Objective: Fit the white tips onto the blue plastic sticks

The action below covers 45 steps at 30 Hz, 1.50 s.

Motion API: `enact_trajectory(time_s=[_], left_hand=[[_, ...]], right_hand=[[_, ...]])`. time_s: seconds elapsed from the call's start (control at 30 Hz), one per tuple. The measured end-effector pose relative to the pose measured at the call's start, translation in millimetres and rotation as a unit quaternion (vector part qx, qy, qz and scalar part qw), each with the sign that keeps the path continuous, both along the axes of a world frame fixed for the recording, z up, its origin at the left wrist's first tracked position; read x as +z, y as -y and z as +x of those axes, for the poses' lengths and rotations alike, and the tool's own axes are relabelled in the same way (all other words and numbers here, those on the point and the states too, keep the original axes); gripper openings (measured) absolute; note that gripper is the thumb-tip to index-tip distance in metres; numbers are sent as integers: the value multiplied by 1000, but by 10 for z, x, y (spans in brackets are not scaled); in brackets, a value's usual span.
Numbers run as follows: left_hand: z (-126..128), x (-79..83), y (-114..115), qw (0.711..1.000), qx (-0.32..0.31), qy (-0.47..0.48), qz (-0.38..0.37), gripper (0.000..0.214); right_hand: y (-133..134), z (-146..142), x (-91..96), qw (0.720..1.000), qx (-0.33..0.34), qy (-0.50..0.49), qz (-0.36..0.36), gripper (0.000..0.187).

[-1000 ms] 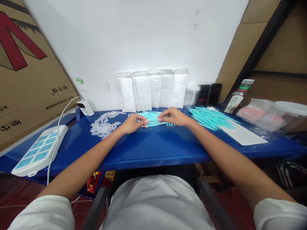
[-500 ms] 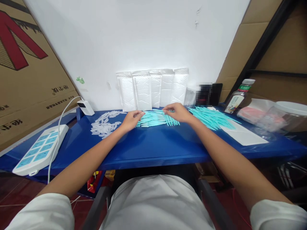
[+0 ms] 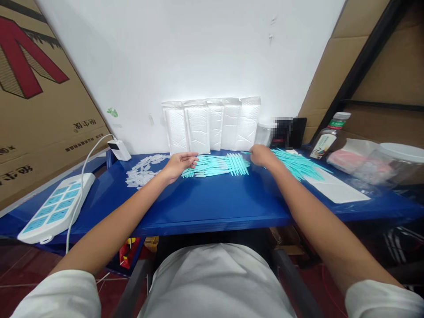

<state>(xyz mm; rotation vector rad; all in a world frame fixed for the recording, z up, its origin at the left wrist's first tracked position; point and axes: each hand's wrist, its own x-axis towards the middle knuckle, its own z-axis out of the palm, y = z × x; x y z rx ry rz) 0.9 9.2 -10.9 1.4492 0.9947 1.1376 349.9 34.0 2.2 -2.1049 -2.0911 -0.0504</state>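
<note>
**Both hands at the teal sticks on the blue table**

The left hand point(image 3: 179, 162) lies open, fingers stretched out and slightly spread. Its fingertips touch the left end of a laid-out row of teal plastic sticks point(image 3: 217, 164), and it grips nothing. That row sits mid-table, near the back, between the two hands.

The right hand point(image 3: 261, 155) is loosely curled, knuckles up, at the near-left edge of a loose pile of teal sticks point(image 3: 294, 162), which spreads to the right of the row. A thin teal tip shows just beside its fingers. Whether the hand pinches that stick or only rests by it cannot be told.

Left of the left hand lies a scatter of small white plastic pieces point(image 3: 142, 173). Five white bubble mailers point(image 3: 212, 124) stand against the wall behind the row. On the blue table point(image 3: 212, 205) there is also a white power strip point(image 3: 53, 208) at the far left, and a flat white sheet point(image 3: 335, 189) beside the pile. A bottle point(image 3: 326, 137) stands at the right rear.
</note>
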Motion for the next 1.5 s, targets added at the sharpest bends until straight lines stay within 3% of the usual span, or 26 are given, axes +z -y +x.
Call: enact_trajectory(time_s=[0.13,0.27,0.5,0.7,0.83,0.93,1.1,1.2,1.3,1.37,1.5], left_hand=[[-21,-16,-20,1000,13,26,3,52],[-32,-8,-21,999,23,32,6,59],[-59,25,-9,997,38,-57,23,57],[-70,6,-50,995,43,-84,44,55],[-47,16,-38,996,44,-68,42,55],[-39,22,-15,997,41,-48,42,57],[-38,1,-5,999,20,-10,28,61],[-32,-11,-5,1000,12,-2,19,63],[-25,-4,6,1000,9,-5,21,63],[-26,9,17,1000,10,-6,19,62],[-34,30,26,999,12,-42,15,58]], right_hand=[[-24,-27,-31,1000,-2,-4,-3,34],[28,-206,-55,998,36,-22,43,33],[258,-766,-121,992,116,39,45,37],[342,-890,-186,990,108,76,57,34],[378,-948,-137,990,120,34,70,60],[319,-824,-25,991,89,-10,98,66],[86,-63,163,992,-25,-24,121,38],[5,412,220,999,-40,-13,2,30],[3,632,244,989,-20,7,-147,31],[25,645,247,982,-18,26,-188,33],[47,558,217,978,2,42,-202,31]])
